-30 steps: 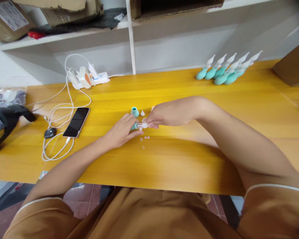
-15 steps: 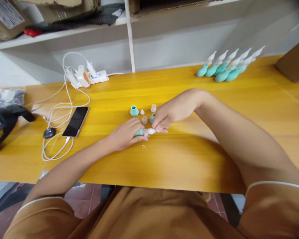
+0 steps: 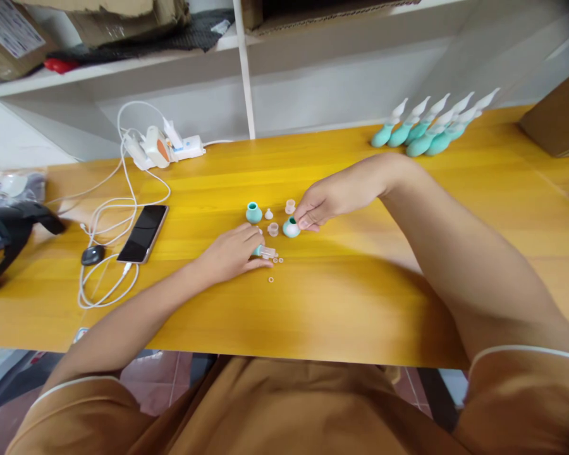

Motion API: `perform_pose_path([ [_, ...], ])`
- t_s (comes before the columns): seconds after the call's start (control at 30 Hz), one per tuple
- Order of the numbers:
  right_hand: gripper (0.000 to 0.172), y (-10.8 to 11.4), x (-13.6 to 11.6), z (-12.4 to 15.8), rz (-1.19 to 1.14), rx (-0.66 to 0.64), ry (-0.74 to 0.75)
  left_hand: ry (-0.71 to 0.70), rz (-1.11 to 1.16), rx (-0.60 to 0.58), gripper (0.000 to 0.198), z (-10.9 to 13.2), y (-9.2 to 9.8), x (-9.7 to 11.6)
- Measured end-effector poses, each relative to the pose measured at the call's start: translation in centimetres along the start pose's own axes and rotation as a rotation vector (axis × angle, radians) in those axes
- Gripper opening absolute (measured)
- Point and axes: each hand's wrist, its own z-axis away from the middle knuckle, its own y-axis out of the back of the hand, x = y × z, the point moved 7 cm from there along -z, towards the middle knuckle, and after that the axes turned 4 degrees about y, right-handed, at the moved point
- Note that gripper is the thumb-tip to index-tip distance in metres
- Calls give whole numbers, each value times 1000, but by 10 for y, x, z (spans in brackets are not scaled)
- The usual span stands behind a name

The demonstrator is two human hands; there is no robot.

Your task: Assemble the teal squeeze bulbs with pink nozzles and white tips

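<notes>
My left hand [image 3: 234, 254] is closed around a teal bulb, with its clear tube [image 3: 267, 252] pointing right, low over the table. My right hand [image 3: 322, 205] is pinched on a small whitish tip [image 3: 294, 230], seen in front of a round teal bulb [image 3: 290, 222]. Another open-topped teal bulb [image 3: 253, 213] stands to the left, beside a small white cone piece [image 3: 269, 214]. Two clear collars, one [image 3: 273, 229] between the hands and one [image 3: 290, 206] farther back, stand nearby. Small rings, one of them nearer me [image 3: 271, 279], lie by the tube.
Several teal bulbs with white tips [image 3: 427, 129] stand at the back right, near a cardboard box [image 3: 557, 117]. A phone [image 3: 143, 234], white cables and a power strip [image 3: 188, 148] lie left. A black headset [image 3: 16, 227] is at the far left.
My right hand has moved back and slightly right, taking the whitish tip off the end of the clear tube. My left hand still holds its bulb, shifted slightly left.
</notes>
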Motion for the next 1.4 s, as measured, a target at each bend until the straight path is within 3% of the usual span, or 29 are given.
perform_pose_path([
  [0.13, 49, -3, -6, -9, 60, 3, -5, 31, 93, 35, 42, -1, 2, -2],
  [0.33, 36, -14, -37, -17, 76, -62, 122, 130, 447, 312, 40, 6, 23, -2],
  [0.57, 30, -28, -56, -22, 168, -120, 142, 25, 621, 243, 22, 5, 22, 9],
  [0.83, 32, -25, -48, -24, 119, -119, 150, 79, 635, 285, 12, 6, 23, 9],
  [0.93, 40, -21, -46, -19, 60, -98, 155, 97, 624, 283, 12, 5, 23, 9],
  [1.1, 56, 2, -23, -7, 20, 101, 15, 125, 464, 214, 8, 4, 22, 5],
  [1.27, 47, 36, 12, -10, 239, 459, -181, 149, 225, 49, 4, 3, 14, -6],
  [1.4, 40, 44, 28, -28, 377, 642, -270, 164, 204, 19, 5, 2, 13, -12],
])
